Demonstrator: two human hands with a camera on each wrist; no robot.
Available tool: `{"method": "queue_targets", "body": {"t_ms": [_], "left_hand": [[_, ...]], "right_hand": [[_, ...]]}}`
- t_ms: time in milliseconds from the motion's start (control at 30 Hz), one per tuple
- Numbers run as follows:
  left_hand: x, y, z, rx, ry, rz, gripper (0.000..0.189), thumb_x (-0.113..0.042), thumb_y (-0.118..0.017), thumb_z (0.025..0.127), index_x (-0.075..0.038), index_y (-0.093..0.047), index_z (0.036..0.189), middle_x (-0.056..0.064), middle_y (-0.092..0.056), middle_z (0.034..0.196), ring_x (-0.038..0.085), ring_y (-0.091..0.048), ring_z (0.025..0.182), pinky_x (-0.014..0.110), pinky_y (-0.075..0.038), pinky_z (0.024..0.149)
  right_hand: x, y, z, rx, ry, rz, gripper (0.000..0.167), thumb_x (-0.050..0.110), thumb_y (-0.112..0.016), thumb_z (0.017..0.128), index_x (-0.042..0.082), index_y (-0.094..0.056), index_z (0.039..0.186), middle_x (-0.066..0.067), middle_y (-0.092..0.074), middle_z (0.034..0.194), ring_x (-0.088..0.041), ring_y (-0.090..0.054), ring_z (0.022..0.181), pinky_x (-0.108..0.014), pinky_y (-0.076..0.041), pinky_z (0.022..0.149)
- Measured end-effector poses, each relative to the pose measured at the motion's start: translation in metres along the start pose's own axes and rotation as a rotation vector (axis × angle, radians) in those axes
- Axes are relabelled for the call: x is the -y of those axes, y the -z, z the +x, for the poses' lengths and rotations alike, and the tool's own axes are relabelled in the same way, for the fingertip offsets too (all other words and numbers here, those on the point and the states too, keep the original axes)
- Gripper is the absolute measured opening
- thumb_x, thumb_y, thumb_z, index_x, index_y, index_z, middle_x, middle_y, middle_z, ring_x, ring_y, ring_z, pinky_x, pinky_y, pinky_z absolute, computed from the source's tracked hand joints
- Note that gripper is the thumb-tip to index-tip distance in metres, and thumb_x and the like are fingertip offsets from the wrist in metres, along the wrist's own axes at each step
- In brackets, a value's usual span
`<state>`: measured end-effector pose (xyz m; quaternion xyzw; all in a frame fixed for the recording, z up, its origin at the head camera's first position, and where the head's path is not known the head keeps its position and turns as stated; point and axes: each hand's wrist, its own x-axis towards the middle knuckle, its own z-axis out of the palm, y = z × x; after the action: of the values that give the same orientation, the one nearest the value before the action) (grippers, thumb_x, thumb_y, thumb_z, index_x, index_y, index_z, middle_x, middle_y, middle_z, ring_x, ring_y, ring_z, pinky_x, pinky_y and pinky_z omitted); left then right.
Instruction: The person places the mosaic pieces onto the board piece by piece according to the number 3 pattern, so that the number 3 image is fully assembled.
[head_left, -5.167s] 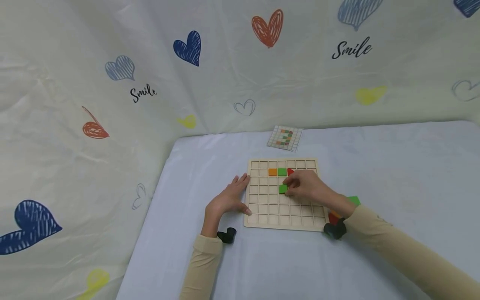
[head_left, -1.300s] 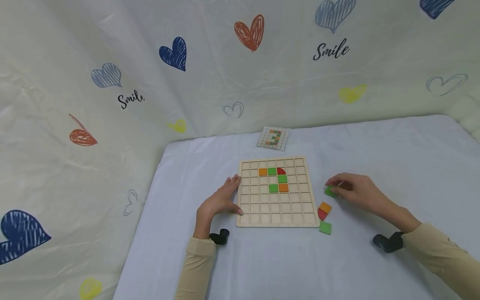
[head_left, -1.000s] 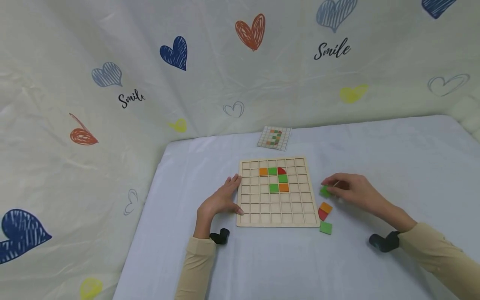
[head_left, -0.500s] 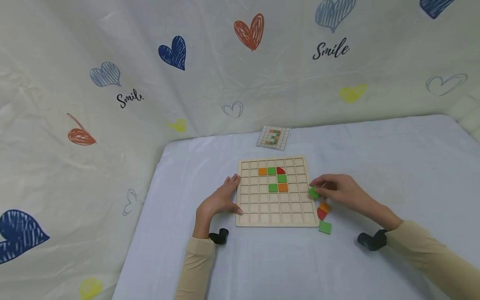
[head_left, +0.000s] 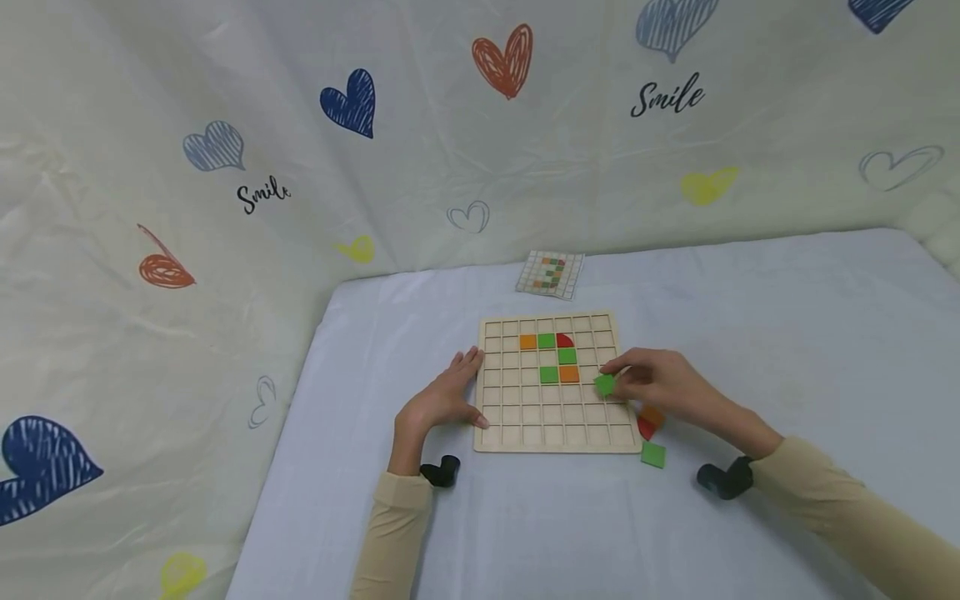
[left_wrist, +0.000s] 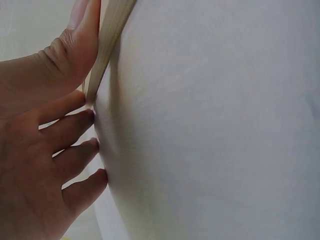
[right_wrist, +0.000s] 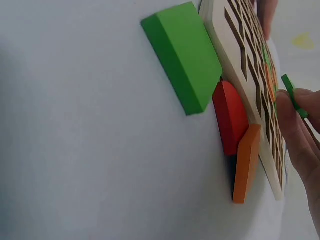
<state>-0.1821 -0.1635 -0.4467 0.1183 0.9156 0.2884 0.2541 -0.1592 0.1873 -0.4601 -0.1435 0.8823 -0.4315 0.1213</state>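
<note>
A wooden grid board (head_left: 517,415) lies on the table, with orange, green and red tiles set in its upper cells. My left hand (head_left: 441,402) rests against the board's left edge, fingers spread and straight. In the left wrist view its thumb (left_wrist: 75,55) lies on the board's rim and the fingertips touch its side. Between thumb and fingers my right hand (head_left: 663,383) pinches a green square tile (head_left: 604,385), tilted over the board's right part. The right wrist view shows that green tile (right_wrist: 294,96) edge-on in the pinch.
Right of the board lie a loose green tile (head_left: 653,455), a red rounded tile (head_left: 646,428) and an orange tile (head_left: 654,416), partly beneath the right hand. A printed pattern card (head_left: 550,275) lies behind the board. A heart-printed cloth (head_left: 420,167) hangs behind the table.
Since about one second ago my right hand has carried the green tile leftward from the table to over the board. Over the longer span, more tiles appeared in the grid. My left hand stays put.
</note>
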Motion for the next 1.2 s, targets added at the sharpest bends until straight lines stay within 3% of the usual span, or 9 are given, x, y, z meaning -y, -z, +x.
{"method": "queue_targets", "body": {"t_ms": [267, 467, 900, 1200], "left_hand": [[0.001, 0.0, 0.001, 0.002, -0.004, 0.003, 0.116, -0.012, -0.091, 0.075, -0.009, -0.019, 0.165, 0.003, -0.01, 0.174, 0.025, -0.002, 0.162, 0.048, -0.014, 0.131], [0.0, 0.0, 0.0, 0.0, -0.005, 0.007, 0.115, -0.011, -0.091, 0.075, -0.009, -0.019, 0.165, 0.004, -0.011, 0.174, 0.027, -0.003, 0.162, 0.049, -0.014, 0.13], [0.001, 0.0, 0.001, 0.007, -0.007, 0.011, 0.116, -0.012, -0.092, 0.075, -0.009, -0.019, 0.165, 0.004, -0.01, 0.174, 0.026, -0.002, 0.162, 0.049, -0.013, 0.13], [0.0, 0.001, 0.001, 0.006, -0.003, 0.007, 0.117, -0.012, -0.092, 0.075, -0.01, -0.018, 0.165, 0.003, -0.01, 0.174, 0.026, -0.001, 0.162, 0.05, -0.013, 0.13]], "right_hand": [[0.004, -0.008, 0.008, 0.039, 0.0, -0.003, 0.031, 0.012, -0.082, 0.086, 0.007, -0.075, 0.117, -0.007, -0.076, 0.112, -0.013, -0.074, 0.087, -0.021, -0.058, 0.074], [0.007, -0.015, 0.013, 0.029, 0.047, -0.026, 0.03, 0.011, -0.084, 0.084, 0.005, -0.077, 0.112, -0.005, -0.077, 0.106, -0.01, -0.071, 0.084, -0.02, -0.058, 0.076], [0.017, -0.026, 0.022, 0.044, 0.088, -0.118, 0.026, 0.009, -0.083, 0.084, 0.003, -0.077, 0.109, -0.001, -0.073, 0.095, -0.013, -0.06, 0.08, -0.023, -0.054, 0.072], [0.02, -0.034, 0.028, 0.024, 0.166, -0.169, 0.025, 0.007, -0.085, 0.081, 0.001, -0.078, 0.104, 0.0, -0.068, 0.087, -0.01, -0.057, 0.075, -0.023, -0.05, 0.066]]}}
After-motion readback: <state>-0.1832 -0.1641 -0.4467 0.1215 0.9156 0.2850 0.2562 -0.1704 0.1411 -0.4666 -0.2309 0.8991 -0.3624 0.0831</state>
